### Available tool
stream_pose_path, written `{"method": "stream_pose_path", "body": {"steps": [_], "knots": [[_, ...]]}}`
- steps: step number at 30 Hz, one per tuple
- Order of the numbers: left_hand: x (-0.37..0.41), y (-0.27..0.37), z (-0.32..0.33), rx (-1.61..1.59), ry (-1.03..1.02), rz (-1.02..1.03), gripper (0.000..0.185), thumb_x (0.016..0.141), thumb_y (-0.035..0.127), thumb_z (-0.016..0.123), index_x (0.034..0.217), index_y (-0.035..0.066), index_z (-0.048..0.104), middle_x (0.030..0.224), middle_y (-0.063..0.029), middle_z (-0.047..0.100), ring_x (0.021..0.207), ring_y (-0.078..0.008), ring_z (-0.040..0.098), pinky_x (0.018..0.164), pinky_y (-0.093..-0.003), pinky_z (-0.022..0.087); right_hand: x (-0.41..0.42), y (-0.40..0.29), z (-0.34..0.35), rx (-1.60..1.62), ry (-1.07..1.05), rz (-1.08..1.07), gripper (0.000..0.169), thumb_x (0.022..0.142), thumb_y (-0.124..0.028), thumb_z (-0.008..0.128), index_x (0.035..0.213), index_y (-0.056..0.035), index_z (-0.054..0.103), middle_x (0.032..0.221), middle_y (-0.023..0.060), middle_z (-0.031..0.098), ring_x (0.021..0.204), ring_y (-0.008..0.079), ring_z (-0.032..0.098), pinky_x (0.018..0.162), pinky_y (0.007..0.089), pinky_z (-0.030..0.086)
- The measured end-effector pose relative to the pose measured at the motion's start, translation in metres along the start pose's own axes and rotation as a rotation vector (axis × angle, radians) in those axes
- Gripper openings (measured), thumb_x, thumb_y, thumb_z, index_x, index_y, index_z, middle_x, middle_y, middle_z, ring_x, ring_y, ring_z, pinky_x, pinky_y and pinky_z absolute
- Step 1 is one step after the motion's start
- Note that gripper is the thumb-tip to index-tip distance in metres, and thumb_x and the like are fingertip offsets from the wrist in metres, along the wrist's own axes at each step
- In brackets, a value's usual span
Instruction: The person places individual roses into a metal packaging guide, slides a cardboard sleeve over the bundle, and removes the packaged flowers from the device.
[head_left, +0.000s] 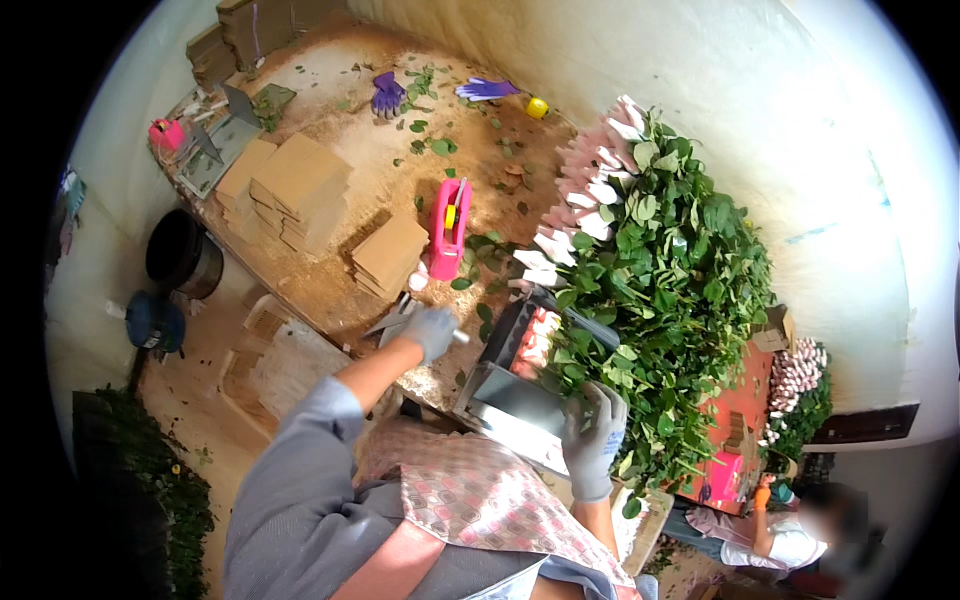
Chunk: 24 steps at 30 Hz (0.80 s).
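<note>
My left hand (431, 335), in a grey glove, is closed around a thin white rod-like thing (460, 337) whose end sticks out; the rest is hidden. Beside that hand lies a grey metal implement (390, 324), partly covered. My right hand (596, 439), gloved alike, is at the edge of a metal box (517, 401), its curled fingers against green leaves. Whether it grips stems there is hidden. Peach-pink rose heads (535, 343) sit in a row inside the box, with their leafy stems (592, 352) running out to the right.
Beyond the box is a large heap of roses (667, 285) with wrapped heads (592, 191). A pink tape dispenser (448, 232), cardboard stacks (300, 184), purple gloves (388, 95) and a yellow tape roll (537, 108) lie on the table. Another person (780, 536) works at right.
</note>
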<state>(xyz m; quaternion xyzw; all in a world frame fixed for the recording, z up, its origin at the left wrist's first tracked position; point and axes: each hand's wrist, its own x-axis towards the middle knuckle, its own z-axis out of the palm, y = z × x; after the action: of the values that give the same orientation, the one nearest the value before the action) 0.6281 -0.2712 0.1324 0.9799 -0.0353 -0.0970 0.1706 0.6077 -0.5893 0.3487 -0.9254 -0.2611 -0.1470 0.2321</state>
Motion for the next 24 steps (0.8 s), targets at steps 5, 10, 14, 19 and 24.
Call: {"method": "stream_pose_path", "body": {"steps": [5, 10, 14, 19, 24], "knots": [[-0.140, -0.056, -0.019, 0.041, -0.714, -0.075, 0.043, 0.084, 0.028, 0.072, 0.123, 0.009, 0.073, 0.112, -0.0142, 0.076, 0.111, -0.0361, 0.069, 0.090, -0.0522, 0.055, -0.001, 0.011, 0.000, 0.054, 0.022, 0.026, 0.034, 0.089, -0.006, 0.072, 0.122, -0.0042, 0.065, 0.119, 0.0154, 0.066, 0.110, 0.0367, 0.060, 0.097, 0.0482, 0.045], [-0.166, -0.073, -0.130, -0.187, -0.494, -0.243, 0.064, 0.080, 0.042, 0.081, 0.136, 0.014, 0.069, 0.129, -0.0197, 0.071, 0.124, -0.0398, 0.064, 0.105, -0.0498, 0.050, 0.012, 0.020, 0.010, 0.098, 0.008, -0.022, 0.032, 0.090, -0.008, 0.071, 0.121, -0.0037, 0.064, 0.119, 0.0164, 0.065, 0.109, 0.0372, 0.060, 0.096, 0.0481, 0.046], [-0.088, -0.084, -0.140, -0.117, 0.265, -0.372, 0.088, 0.080, 0.051, 0.079, 0.151, 0.006, 0.050, 0.143, -0.0199, 0.058, 0.134, -0.0380, 0.055, 0.116, -0.0483, 0.041, 0.030, 0.018, 0.010, 0.144, 0.018, -0.099, 0.035, 0.087, -0.008, 0.073, 0.121, -0.0038, 0.063, 0.119, 0.0164, 0.064, 0.109, 0.0376, 0.059, 0.096, 0.0485, 0.046], [-0.007, -0.095, -0.135, 0.115, 0.149, -0.639, 0.112, 0.077, 0.056, 0.081, 0.162, 0.005, 0.029, 0.144, -0.0225, 0.056, 0.135, -0.0408, 0.054, 0.116, -0.0556, 0.038, 0.035, 0.016, -0.004, 0.107, 0.023, -0.132, 0.036, 0.087, -0.007, 0.073, 0.121, -0.0043, 0.064, 0.119, 0.0157, 0.065, 0.109, 0.0369, 0.060, 0.096, 0.0483, 0.046], [-0.001, -0.088, -0.124, 0.044, 0.129, -0.697, 0.115, 0.076, 0.057, 0.081, 0.162, 0.001, 0.028, 0.145, -0.0266, 0.056, 0.134, -0.0413, 0.056, 0.113, -0.0550, 0.041, 0.017, 0.028, -0.009, 0.064, 0.037, -0.061, 0.036, 0.087, -0.007, 0.073, 0.121, -0.0048, 0.064, 0.118, 0.0157, 0.065, 0.108, 0.0369, 0.060, 0.095, 0.0485, 0.047]]}}
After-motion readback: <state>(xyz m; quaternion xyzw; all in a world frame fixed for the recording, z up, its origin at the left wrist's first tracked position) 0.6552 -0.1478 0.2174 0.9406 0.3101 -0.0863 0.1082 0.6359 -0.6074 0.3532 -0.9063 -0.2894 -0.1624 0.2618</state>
